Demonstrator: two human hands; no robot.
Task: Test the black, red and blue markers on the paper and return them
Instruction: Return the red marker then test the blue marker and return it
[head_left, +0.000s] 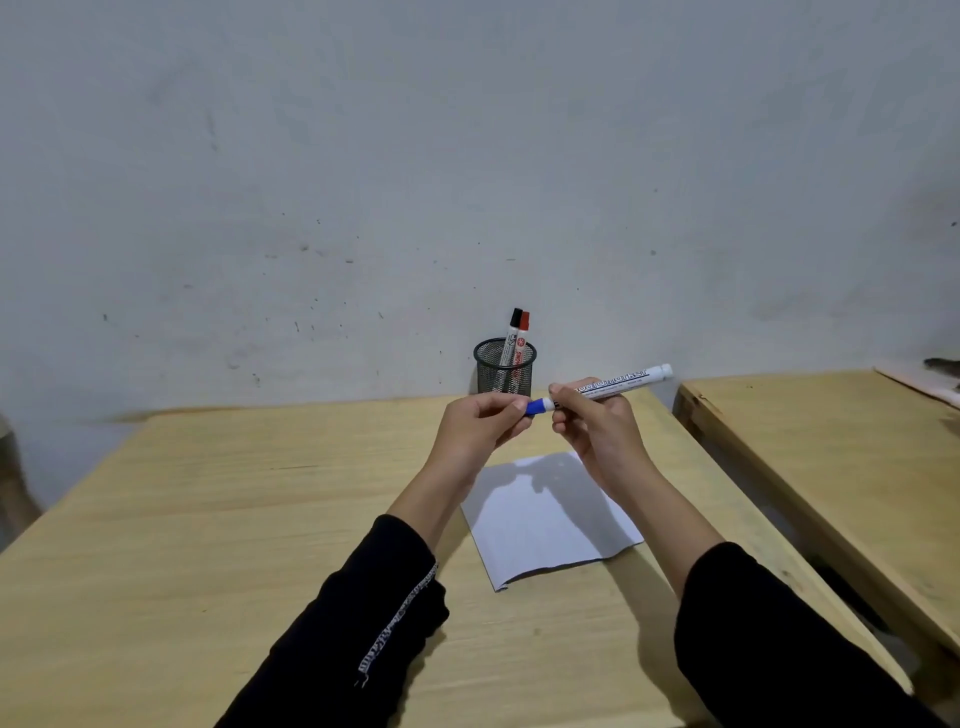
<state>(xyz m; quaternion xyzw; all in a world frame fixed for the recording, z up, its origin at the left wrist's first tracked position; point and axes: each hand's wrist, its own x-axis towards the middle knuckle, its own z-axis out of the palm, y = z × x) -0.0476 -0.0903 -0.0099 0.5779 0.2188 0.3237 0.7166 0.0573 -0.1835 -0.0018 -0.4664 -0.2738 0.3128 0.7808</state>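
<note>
My left hand (480, 423) pinched the blue cap (535, 406) while my right hand (592, 421) gripped the blue marker (615, 383) above the paper (545, 519). I judged a straight pull along the barrel best, keeping both grips firm.

I count three white-barrelled markers: one blue-capped marker (597, 391), one black-capped marker (512, 332), one red-capped marker (521, 338); one black mesh cup (504, 370); one white paper sheet (545, 514); two wooden counters (208, 519).

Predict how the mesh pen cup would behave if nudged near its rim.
The mesh pen cup looks light, so it would probably slide or tip. The black marker and red marker stand tall above its rim, likely making it top-heavy.
</note>
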